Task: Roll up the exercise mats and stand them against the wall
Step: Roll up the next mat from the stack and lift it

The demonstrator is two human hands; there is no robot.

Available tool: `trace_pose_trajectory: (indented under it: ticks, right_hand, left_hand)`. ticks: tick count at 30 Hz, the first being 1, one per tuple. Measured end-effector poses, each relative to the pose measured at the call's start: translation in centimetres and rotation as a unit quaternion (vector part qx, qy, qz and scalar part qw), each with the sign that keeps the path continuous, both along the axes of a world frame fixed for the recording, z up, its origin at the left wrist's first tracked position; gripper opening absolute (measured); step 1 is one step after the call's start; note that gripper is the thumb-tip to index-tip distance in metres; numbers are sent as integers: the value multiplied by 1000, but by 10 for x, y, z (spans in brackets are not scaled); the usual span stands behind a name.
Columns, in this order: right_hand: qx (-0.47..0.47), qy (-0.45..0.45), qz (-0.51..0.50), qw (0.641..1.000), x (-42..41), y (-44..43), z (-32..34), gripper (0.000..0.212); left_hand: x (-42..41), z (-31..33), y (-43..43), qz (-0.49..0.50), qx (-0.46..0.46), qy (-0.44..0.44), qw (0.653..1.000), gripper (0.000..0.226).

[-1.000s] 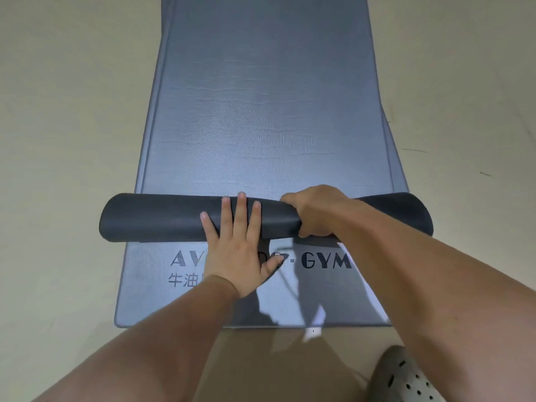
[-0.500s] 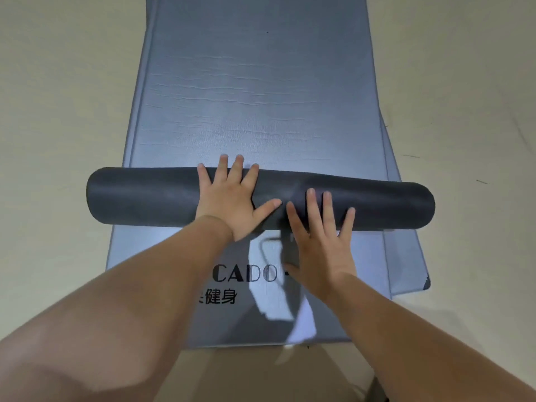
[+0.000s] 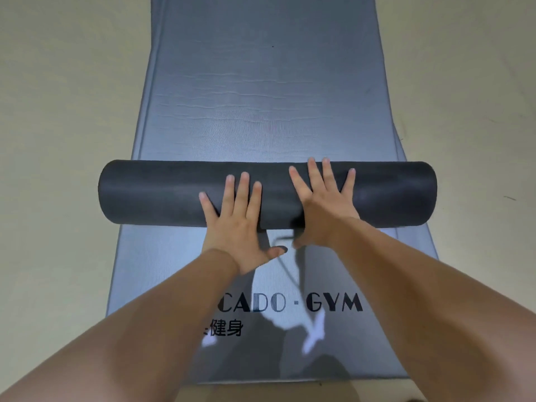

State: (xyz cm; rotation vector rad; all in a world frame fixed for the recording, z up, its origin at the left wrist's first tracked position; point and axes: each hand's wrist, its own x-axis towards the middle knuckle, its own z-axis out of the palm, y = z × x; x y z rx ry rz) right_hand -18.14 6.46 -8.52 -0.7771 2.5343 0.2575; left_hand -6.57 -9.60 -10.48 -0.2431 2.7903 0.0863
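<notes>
Both hands lie flat and spread, gripping nothing: the left hand (image 3: 236,220) and right hand (image 3: 323,207) press palms-down on the dark roll (image 3: 150,192), fingers draped over its top. The roll's long axis runs left to right across a flat blue-grey mat (image 3: 261,97) that stretches away from the person. Nearer, that mat bears "GYM" lettering (image 3: 333,303). Another mat's edge (image 3: 429,242) peeks out on the right. Pale floor (image 3: 58,111) surrounds everything.
</notes>
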Motion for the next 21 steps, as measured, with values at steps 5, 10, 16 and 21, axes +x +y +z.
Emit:
trace_pose_trajectory:
  ticks: [5, 10, 16, 21]
  right_hand:
    - [-43, 114, 22, 992, 12, 4, -12, 138]
    - [-2, 79, 1, 997, -10, -15, -11, 113]
    - [22, 15, -1, 1000, -21, -17, -2, 107]
    - [36, -26, -15, 999, 5, -14, 15, 107]
  left_hand:
    - [-47, 4, -18, 0, 6, -45, 999, 156]
    - [-70, 4, -27, -3, 0, -60, 998, 154]
    - [-76, 12, -29, -1, 14, -44, 999, 120]
    - [-47, 26, -23, -6, 41, -39, 998, 101]
